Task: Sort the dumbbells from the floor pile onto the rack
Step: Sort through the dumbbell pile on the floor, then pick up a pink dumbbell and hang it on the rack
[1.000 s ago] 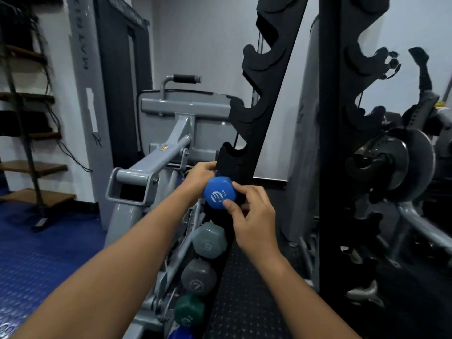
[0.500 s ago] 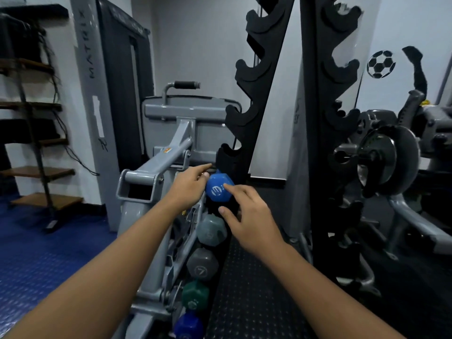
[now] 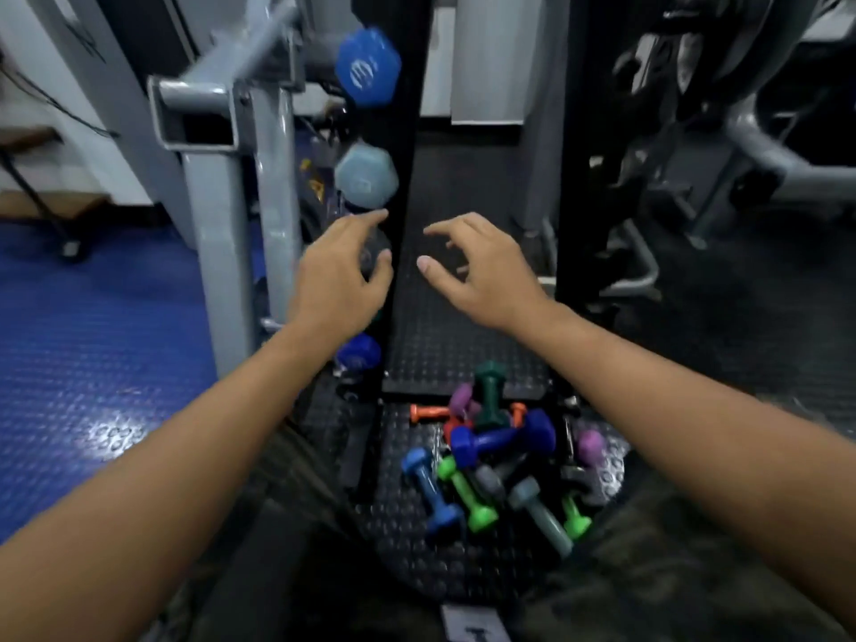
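Observation:
A black upright rack [image 3: 407, 132] holds a bright blue dumbbell [image 3: 368, 67] near the top, a pale grey-blue one [image 3: 366, 176] below it, and another blue one [image 3: 359, 354] low down. My left hand [image 3: 340, 275] hovers in front of the rack's left post, fingers loosely spread, holding nothing. My right hand [image 3: 481, 266] hangs beside it over the mat, fingers relaxed and empty. On the floor below lies the pile of dumbbells [image 3: 495, 461]: blue, green, purple, orange, dark green and grey ones, tangled together.
A grey machine frame [image 3: 217, 187] stands directly left of the rack. The rack's right post [image 3: 588, 155] rises right of my right hand. More gym machines [image 3: 741, 132] fill the right side. Blue studded flooring [image 3: 92, 363] lies to the left, black studded mat [image 3: 444, 326] under the rack.
Both hands have let go of the bright blue dumbbell, which now sits on the rack. My hands dropped lower and my view tilted down to the floor pile.

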Demonstrator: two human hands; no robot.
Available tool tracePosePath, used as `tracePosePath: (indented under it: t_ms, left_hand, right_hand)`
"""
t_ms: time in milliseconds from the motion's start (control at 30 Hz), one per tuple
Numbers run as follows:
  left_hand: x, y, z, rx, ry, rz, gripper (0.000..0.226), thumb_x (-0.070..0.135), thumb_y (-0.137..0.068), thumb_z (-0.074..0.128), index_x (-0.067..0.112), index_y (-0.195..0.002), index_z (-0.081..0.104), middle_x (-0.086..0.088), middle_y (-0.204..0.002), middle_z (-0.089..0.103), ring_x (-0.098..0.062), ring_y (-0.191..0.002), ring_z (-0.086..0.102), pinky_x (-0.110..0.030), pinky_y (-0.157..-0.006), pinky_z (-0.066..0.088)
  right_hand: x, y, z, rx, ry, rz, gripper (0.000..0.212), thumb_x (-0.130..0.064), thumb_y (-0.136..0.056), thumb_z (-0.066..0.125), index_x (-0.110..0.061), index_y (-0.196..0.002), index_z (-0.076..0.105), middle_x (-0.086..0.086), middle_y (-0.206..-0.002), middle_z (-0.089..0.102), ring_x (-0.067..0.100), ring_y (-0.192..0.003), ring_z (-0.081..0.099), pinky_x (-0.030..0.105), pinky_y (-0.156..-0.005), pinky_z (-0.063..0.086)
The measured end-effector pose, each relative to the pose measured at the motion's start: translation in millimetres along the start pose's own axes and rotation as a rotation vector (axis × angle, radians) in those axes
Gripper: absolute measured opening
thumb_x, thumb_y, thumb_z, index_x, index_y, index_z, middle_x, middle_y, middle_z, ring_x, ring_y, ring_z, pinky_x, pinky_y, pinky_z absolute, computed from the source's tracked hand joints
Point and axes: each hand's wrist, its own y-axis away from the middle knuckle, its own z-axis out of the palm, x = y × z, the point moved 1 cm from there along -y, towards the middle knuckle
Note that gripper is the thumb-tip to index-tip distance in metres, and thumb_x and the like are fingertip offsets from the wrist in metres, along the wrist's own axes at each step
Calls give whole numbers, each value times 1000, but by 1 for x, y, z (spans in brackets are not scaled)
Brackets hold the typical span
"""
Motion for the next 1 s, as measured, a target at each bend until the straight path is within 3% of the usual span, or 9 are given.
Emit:
tracePosePath:
  t_ms: [100,167,367,700,1000]
  left_hand:
    - [-1,29,24,-124,-19,20,46,33,-95,61,18,-139,61,-2,-124,69,-20,-109,67,-40,-96,54]
    - [-4,43,38,-244,-74,56,48,36,-94,59,21,-140,59,-1,-126,68,-22,-110,67,-41,-93,56]
    - [-13,58,85,-546,-189,-45,52,41,-92,60,25,-142,55,-2,-126,63,-29,-107,66,-43,-85,57]
    - [9,62,165,-733,-177,-34,56,38,-93,59,23,-147,50,-5,-134,60,-33,-112,65,-44,-88,56]
    - [-1,82,244,-934,-177,-90,58,43,-94,58,25,-147,49,-7,-135,56,-36,-116,63,-48,-92,55]
  right_hand:
    - [10,38,9,30,-33,28,32,-45,-100,66,-18,-117,70,-5,-105,65,10,-89,66,38,-68,60]
    - [20,60,14,-7,-39,50,32,-44,-99,67,-17,-115,70,-4,-103,65,11,-87,66,37,-67,60]
    - [51,98,21,-232,49,126,41,-55,-97,63,-23,-122,66,-7,-109,63,12,-95,65,41,-84,57]
    - [97,156,22,-372,132,386,54,-71,-93,50,-27,-121,64,-10,-106,61,16,-94,64,44,-84,57]
    - [126,186,22,-494,206,570,59,-76,-91,48,-31,-128,60,-7,-121,60,22,-110,63,41,-90,54]
